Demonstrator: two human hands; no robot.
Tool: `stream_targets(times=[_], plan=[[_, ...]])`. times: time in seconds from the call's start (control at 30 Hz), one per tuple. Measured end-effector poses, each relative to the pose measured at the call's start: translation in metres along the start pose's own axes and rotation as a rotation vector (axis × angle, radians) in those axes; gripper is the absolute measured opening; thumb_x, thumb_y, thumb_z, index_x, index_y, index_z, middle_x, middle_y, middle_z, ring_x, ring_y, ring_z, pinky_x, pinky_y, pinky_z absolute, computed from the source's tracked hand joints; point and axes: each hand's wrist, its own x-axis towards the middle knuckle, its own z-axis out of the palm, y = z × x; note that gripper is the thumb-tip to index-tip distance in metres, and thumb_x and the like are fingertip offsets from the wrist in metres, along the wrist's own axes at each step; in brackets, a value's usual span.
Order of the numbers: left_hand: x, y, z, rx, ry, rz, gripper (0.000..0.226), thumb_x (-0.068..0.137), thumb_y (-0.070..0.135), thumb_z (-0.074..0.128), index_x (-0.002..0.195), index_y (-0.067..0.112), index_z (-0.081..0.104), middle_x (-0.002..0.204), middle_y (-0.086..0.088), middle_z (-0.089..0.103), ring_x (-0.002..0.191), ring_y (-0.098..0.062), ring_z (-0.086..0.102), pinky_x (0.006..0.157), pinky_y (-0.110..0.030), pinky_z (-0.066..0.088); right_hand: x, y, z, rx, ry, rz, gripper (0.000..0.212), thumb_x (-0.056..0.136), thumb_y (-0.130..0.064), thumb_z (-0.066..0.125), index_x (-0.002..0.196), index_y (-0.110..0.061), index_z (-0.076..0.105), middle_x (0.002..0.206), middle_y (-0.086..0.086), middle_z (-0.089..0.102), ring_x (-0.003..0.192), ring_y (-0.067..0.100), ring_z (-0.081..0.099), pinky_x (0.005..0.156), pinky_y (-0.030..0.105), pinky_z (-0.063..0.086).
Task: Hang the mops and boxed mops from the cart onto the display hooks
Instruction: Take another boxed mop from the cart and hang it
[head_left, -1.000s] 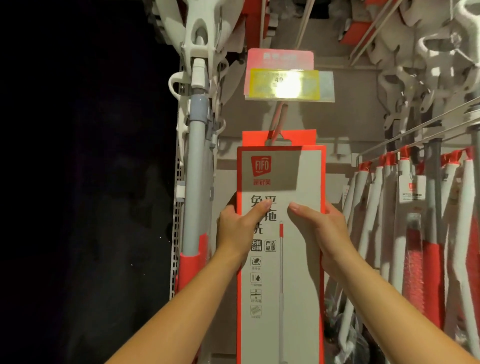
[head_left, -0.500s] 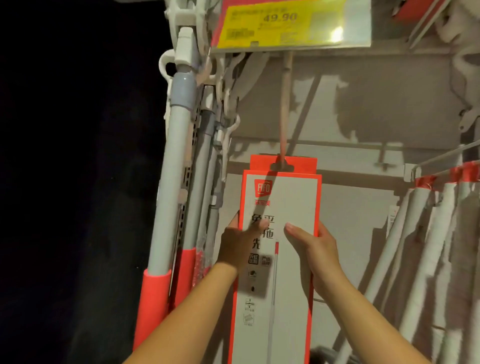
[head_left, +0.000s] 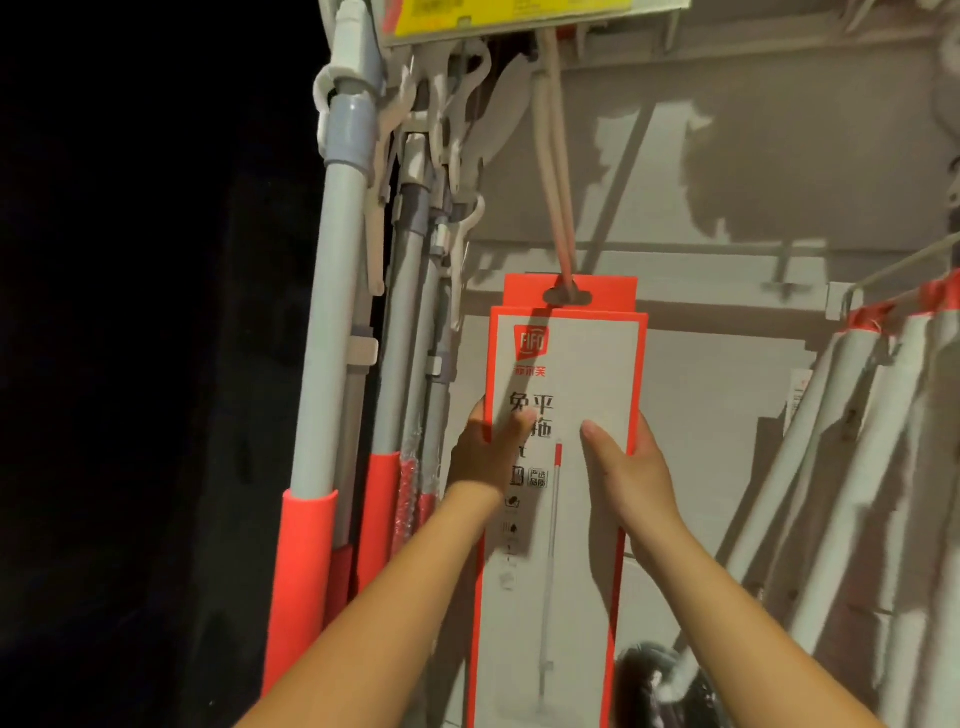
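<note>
Boxed mop (head_left: 563, 395) hung upright, tab slot apparently threaded on display hook (head_left: 555, 171). Left hand (head_left: 485, 454) and right hand (head_left: 626, 467) each gripped its side edges, thumbs on front.

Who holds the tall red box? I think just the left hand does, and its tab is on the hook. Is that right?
Not just the left. In the head view the left hand and the right hand both grip the box, and its tab is on the hook.
</note>
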Motion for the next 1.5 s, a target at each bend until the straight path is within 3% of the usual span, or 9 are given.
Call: stream_targets(times=[0.1,0.27,0.4,0.5,0.7,0.83,1.07,1.2,1.5], plan=[[-0.015,0.002,-0.005,0.042,-0.005,-0.078,0.039,0.089,0.047,0.059,0.119,0.024,0.051,0.112,0.003,0.062,0.09,-0.013,0.056,0.073,-0.026,0.042,-0.018,-0.008,-0.002,-0.087,-0.005,0.007,0.029,0.095,-0.023,0.05,0.118,-0.041,0.047,0.102,-0.025,0.059,0.095,-0.002,0.058,0.082,0.024,0.046],[-0.044,0.006,-0.026,0.077,-0.081,-0.066,0.038,0.092,0.017,0.057,0.127,0.029,0.05,0.114,0.003,0.064,0.095,-0.015,0.062,0.074,-0.025,0.051,-0.052,-0.027,-0.005,-0.262,-0.026,0.071,0.043,0.093,-0.021,0.052,0.134,-0.032,0.043,0.121,-0.009,0.06,0.106,0.015,0.056,0.092,0.036,0.048],[-0.066,0.008,-0.047,0.245,-0.198,-0.043,0.032,0.088,0.028,0.061,0.119,0.021,0.055,0.116,0.005,0.062,0.105,-0.012,0.059,0.091,-0.031,0.047,-0.08,-0.045,-0.003,-0.418,-0.063,0.128,0.046,0.093,-0.022,0.055,0.137,-0.019,0.043,0.133,0.001,0.055,0.113,0.018,0.054,0.09,0.03,0.043],[-0.09,0.012,-0.061,0.591,-0.321,0.023,0.055,0.09,0.034,0.056,0.141,0.023,0.042,0.143,0.001,0.047,0.13,-0.023,0.046,0.104,-0.033,0.04,-0.101,-0.056,-0.005,-0.769,-0.162,0.204,0.054,0.093,-0.034,0.053,0.141,-0.014,0.041,0.143,0.006,0.047,0.126,0.024,0.049,0.1,0.036,0.04],[-0.143,0.025,-0.073,1.121,-0.666,0.116,0.055,0.089,0.042,0.054,0.141,0.026,0.044,0.145,-0.001,0.047,0.13,-0.026,0.046,0.1,-0.037,0.041,-0.165,-0.088,-0.022,-1.242,-0.369,0.381,0.041,0.088,-0.044,0.052,0.118,-0.017,0.059,0.12,0.006,0.062,0.106,0.026,0.059,0.086,0.038,0.05],[-0.172,0.04,-0.063,1.117,-0.74,0.201,0.052,0.09,0.044,0.053,0.138,0.024,0.049,0.141,-0.002,0.051,0.126,-0.026,0.049,0.094,-0.035,0.042,-0.197,-0.104,-0.044,-1.312,-0.378,0.466,0.023,0.086,-0.04,0.054,0.086,-0.017,0.057,0.089,0.004,0.061,0.083,0.024,0.059,0.062,0.029,0.043],[-0.214,0.068,-0.024,1.072,-0.821,0.335,0.035,0.088,0.041,0.055,0.116,0.021,0.061,0.12,-0.005,0.062,0.105,-0.027,0.056,0.072,-0.031,0.04,-0.246,-0.139,-0.099,-1.36,-0.25,0.552,0.027,0.086,-0.042,0.054,0.071,-0.02,0.049,0.08,0.001,0.054,0.08,0.027,0.054,0.064,0.029,0.039],[-0.252,0.091,0.011,1.021,-0.882,0.408,0.041,0.087,0.044,0.055,0.122,0.023,0.059,0.125,-0.004,0.061,0.113,-0.027,0.056,0.081,-0.033,0.044,-0.282,-0.156,-0.148,-1.388,-0.134,0.618,0.035,0.083,-0.049,0.055,0.096,-0.017,0.062,0.1,0.009,0.061,0.088,0.03,0.057,0.072,0.031,0.042],[-0.391,0.164,0.114,0.895,-1.022,0.633,0.039,0.086,0.047,0.057,0.117,0.022,0.062,0.127,-0.008,0.061,0.118,-0.03,0.056,0.089,-0.037,0.046,-0.401,-0.225,-0.283,-1.442,0.084,0.765,0.045,0.084,-0.05,0.057,0.113,-0.016,0.063,0.119,0.012,0.063,0.104,0.032,0.06,0.079,0.034,0.046]])
